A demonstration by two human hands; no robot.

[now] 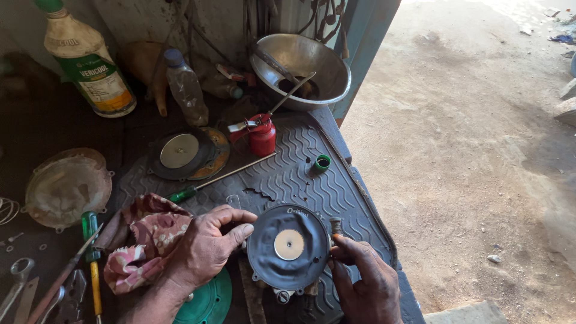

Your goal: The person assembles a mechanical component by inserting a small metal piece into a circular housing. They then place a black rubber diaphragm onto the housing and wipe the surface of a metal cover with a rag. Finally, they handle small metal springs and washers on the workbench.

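Head view: low in the frame's centre, the black rubber diaphragm lay seated on its housing; the left hand pinched its edge, the right hand steadied its rim. The green cover waited unfitted at the bottom.

From my feed I see a dark workbench under a ribbed rubber mat, its back edge against a stained, pale wall. Right of the bench stands a blue-green door frame, and past it sunlit sandy ground runs to the picture's edge. The bench lies in shade, while a few stones sit on the ground far right of it.
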